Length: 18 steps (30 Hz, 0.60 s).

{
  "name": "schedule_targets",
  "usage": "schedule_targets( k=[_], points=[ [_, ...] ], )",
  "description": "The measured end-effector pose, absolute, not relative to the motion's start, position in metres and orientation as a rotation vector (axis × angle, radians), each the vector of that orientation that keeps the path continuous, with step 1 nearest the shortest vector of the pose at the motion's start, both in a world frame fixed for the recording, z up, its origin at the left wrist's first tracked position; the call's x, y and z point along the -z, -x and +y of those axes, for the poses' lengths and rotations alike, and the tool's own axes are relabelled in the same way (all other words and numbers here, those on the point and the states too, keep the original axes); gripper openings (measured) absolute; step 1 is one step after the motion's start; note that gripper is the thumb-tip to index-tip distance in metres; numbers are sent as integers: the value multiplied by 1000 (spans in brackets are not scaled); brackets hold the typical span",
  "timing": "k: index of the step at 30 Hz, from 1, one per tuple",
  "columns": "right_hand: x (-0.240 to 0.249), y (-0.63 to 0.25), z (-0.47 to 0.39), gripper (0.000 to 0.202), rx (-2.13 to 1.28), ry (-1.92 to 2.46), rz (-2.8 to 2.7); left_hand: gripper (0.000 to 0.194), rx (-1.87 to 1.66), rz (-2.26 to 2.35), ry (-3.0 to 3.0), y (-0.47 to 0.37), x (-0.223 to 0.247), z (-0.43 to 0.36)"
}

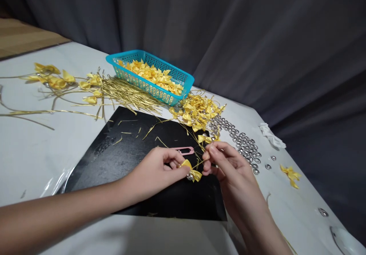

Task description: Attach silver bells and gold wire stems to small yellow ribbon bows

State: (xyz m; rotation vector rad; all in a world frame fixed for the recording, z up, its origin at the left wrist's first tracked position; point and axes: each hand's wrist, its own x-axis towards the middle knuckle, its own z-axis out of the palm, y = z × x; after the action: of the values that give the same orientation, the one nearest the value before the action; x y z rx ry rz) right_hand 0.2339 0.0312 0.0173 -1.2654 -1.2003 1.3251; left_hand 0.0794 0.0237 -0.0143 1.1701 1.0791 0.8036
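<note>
My left hand (164, 171) pinches a yellow ribbon bow (196, 175) between thumb and fingers, above the black mat (97, 167). A small silver bell-like piece (189, 176) sits at the bow's lower side. From the bow a thin gold tie (200, 163) runs to the right, where the fingertips of my right hand (228, 167) are closed on it. Just behind my left fingers a pink clip-shaped tool (187, 150) lies on the mat. Another yellow bow (204, 139) with gold ties lies right behind my right fingertips.
A blue basket (137, 80) of yellow bows stands at the back, gold ties (128, 94) before it. Bows with ties (197, 110) are piled to its right, others (55, 81) at left. Silver pieces (247, 148) spread at right, near a white crumpled item (271, 136).
</note>
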Motion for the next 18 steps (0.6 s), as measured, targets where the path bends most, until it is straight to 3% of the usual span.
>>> schedule_targets(
  k=[11,18],
  points=[
    [-20,-233,26,10,-1225,1210,-1212,19,-879,1145,-1180,-80,12,27],
    [-22,-233,27,10,-1380,1237,-1236,21,-928,1087,-1078,-77,15,27]
  ],
)
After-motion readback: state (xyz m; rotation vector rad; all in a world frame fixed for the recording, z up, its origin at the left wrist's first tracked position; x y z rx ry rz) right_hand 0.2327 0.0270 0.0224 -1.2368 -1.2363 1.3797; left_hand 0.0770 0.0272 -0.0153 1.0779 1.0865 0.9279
